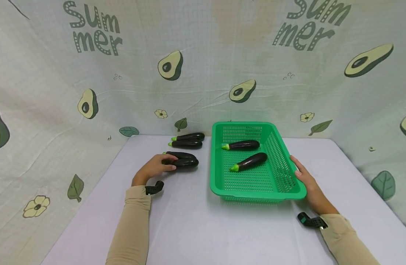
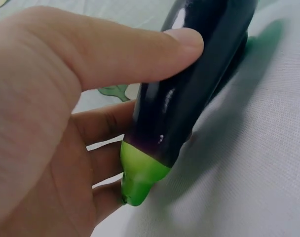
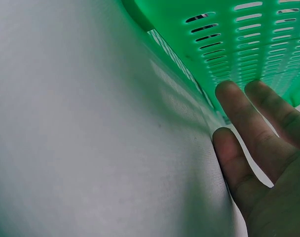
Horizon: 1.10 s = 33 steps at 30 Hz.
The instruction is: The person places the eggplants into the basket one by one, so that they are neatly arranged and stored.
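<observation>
My left hand (image 1: 155,166) grips a dark purple eggplant (image 1: 187,163) near its green stem end, thumb on the near side. In the left wrist view, the green cap of this eggplant (image 2: 169,106) points toward the palm. Right behind it lies another eggplant (image 1: 181,154), partly hidden. At the right, my right hand (image 1: 307,184) rests against the side of a green plastic basket (image 1: 219,189), its thumb at the rim. The right wrist view shows extended fingers (image 3: 261,136) at the slotted outer wall. Inside the basket lie two eggplants, one farther back (image 1: 244,145) and one nearer (image 1: 252,162).
Two more eggplants, one at the back (image 1: 191,136) and one just in front (image 1: 188,144), lie left of the basket. A white cloth covers the table (image 1: 203,228). Behind it hangs a curtain (image 1: 203,66) printed with avocados, leaves and flowers.
</observation>
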Motion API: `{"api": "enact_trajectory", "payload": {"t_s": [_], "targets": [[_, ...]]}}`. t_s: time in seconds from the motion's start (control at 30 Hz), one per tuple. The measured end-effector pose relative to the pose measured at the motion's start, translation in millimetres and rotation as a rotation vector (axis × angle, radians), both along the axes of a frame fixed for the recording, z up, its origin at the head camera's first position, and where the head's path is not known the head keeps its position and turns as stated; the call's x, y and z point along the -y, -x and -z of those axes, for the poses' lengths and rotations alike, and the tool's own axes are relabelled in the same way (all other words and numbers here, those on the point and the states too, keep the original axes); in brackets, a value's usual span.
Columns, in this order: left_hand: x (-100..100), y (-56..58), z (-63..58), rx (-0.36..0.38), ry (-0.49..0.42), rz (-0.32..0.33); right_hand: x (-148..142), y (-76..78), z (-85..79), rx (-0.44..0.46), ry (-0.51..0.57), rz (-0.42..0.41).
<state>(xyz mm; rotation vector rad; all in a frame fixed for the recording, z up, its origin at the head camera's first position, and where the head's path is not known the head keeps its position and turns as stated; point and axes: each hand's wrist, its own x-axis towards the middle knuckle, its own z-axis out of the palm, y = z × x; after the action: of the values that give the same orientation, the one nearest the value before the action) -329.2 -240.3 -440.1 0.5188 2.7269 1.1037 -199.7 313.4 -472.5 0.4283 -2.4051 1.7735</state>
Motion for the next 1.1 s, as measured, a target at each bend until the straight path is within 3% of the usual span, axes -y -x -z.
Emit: {"api": "enact_trajectory", "payload": {"t_s": [0.63,1.1], "targets": [[-1.1,1.4,-0.5,0.004,-0.122,-0.061,0.5,-0.7,0.2,0.011,-0.016,0.011],[-12.5,-0.1,-3.1,-0.012,-0.127,-0.005,-0.6,1.4,1.7,0.007,0.009,0.001]]}}
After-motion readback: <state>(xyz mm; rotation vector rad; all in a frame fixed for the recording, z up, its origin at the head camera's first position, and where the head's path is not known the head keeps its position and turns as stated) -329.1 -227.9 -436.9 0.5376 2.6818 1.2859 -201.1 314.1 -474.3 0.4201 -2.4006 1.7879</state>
